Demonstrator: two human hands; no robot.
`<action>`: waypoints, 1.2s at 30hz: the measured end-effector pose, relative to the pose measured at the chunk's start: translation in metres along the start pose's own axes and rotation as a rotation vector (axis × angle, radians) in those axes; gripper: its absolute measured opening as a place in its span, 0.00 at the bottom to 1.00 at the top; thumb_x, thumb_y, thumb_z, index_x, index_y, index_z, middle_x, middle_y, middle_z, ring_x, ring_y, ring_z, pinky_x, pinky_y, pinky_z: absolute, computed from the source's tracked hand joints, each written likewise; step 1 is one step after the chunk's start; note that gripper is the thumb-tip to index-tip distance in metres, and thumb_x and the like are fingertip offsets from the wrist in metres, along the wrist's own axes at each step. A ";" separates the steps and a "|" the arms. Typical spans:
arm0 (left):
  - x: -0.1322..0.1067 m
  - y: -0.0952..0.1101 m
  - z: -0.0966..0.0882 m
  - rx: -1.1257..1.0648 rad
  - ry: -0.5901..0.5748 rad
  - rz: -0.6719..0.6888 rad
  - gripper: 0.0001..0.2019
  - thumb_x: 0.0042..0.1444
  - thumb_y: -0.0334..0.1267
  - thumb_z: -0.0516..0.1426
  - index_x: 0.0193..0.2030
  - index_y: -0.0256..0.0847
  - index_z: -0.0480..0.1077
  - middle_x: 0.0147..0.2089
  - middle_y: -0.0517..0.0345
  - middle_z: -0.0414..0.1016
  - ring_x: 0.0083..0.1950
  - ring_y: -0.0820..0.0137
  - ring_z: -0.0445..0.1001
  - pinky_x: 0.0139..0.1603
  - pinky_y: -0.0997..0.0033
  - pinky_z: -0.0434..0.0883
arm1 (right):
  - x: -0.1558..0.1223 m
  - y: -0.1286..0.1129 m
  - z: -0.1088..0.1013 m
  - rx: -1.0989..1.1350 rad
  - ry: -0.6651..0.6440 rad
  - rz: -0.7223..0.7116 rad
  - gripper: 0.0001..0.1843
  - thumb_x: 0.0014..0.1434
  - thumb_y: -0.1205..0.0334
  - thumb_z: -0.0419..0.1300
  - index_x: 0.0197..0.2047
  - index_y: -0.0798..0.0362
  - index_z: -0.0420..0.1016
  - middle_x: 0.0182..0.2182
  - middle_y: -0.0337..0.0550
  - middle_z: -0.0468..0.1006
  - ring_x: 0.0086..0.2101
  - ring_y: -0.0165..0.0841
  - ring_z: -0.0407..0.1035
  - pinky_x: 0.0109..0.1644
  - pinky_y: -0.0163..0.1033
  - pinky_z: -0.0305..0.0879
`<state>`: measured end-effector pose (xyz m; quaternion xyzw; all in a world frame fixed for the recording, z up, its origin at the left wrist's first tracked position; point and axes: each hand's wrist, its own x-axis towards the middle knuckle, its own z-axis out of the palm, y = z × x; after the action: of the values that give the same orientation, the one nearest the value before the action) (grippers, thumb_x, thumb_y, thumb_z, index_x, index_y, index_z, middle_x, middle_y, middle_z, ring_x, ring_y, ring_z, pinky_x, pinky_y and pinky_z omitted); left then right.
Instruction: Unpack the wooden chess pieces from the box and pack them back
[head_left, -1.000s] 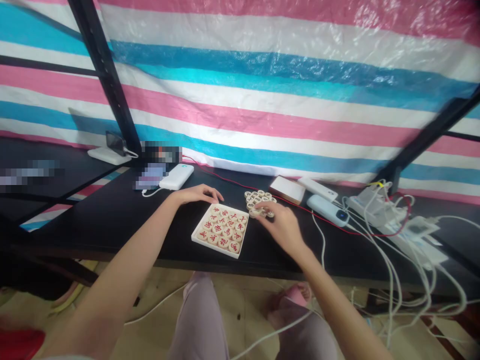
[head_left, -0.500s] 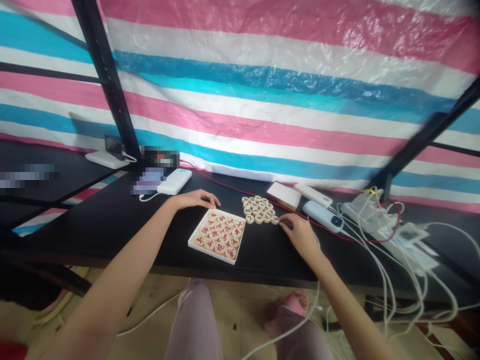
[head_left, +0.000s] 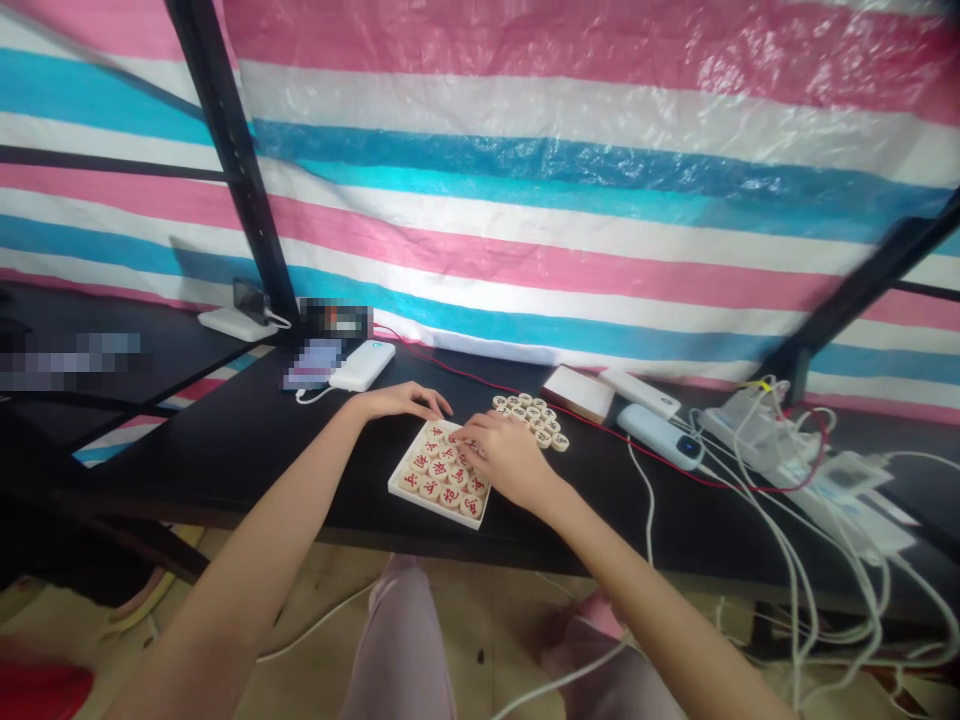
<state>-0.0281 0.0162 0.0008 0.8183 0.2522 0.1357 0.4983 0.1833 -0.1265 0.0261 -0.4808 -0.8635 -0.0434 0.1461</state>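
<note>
Pale wooden discs with red marks fill the tray (head_left: 407,487), which sits on the black counter (head_left: 225,440) near its front edge. Take the tray as landmark.

Your right hand (head_left: 501,458) lies over the tray's right half, fingers (head_left: 466,437) curled down onto the red discs (head_left: 437,470) at the tray's far right part. Whether those fingers pinch a disc, you cannot tell: the hand hides the tips.

Your left hand (head_left: 405,400) rests flat on the counter just behind the tray's far left corner, fingers spread and loose, gripping nothing. It may touch the tray's rim; unclear.

Behind and right of the tray: a loose cluster of discs (head_left: 534,415) with dark marks, lying flat on the counter, close to the tray but apart from it.

Further right of the tray, behind the cluster: a small white box (head_left: 577,392), then two white power banks (head_left: 660,436), then a power strip (head_left: 754,430) with a tangle of white cables (head_left: 787,540) hanging off the counter's edge.

Behind and left of the tray: another white power bank (head_left: 363,364) with a cable.

Behind everything: a pink, white and blue striped tarp (head_left: 570,180).
</note>
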 end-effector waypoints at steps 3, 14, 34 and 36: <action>0.001 -0.005 0.000 -0.015 0.097 -0.003 0.10 0.47 0.43 0.62 0.34 0.40 0.77 0.49 0.53 0.75 0.50 0.64 0.71 0.53 0.66 0.64 | 0.034 -0.011 0.011 -0.103 -0.089 0.007 0.13 0.62 0.60 0.50 0.44 0.52 0.75 0.39 0.47 0.77 0.41 0.37 0.69 0.40 0.38 0.61; 0.007 -0.030 -0.011 0.069 0.444 -0.043 0.12 0.43 0.41 0.62 0.33 0.36 0.76 0.35 0.53 0.78 0.39 0.63 0.74 0.46 0.64 0.69 | 0.086 -0.019 0.018 -0.282 -0.221 -0.042 0.14 0.60 0.74 0.48 0.43 0.60 0.72 0.37 0.56 0.78 0.39 0.41 0.74 0.36 0.40 0.66; 0.003 -0.031 -0.011 0.168 0.562 -0.141 0.15 0.49 0.47 0.56 0.31 0.36 0.76 0.34 0.54 0.78 0.41 0.61 0.73 0.42 0.68 0.67 | 0.120 0.012 0.015 -0.176 -0.186 0.009 0.15 0.58 0.57 0.55 0.45 0.54 0.74 0.41 0.52 0.78 0.41 0.40 0.72 0.41 0.40 0.64; 0.003 -0.031 -0.010 0.152 0.565 -0.147 0.16 0.49 0.48 0.56 0.32 0.35 0.76 0.35 0.54 0.78 0.41 0.61 0.73 0.42 0.68 0.66 | 0.113 0.029 0.009 -0.105 -0.073 0.095 0.16 0.60 0.54 0.52 0.45 0.52 0.73 0.39 0.48 0.78 0.40 0.38 0.72 0.40 0.38 0.63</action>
<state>-0.0393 0.0367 -0.0215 0.7627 0.4487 0.3023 0.3543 0.1496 -0.0168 0.0490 -0.5296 -0.8409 -0.0642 0.0909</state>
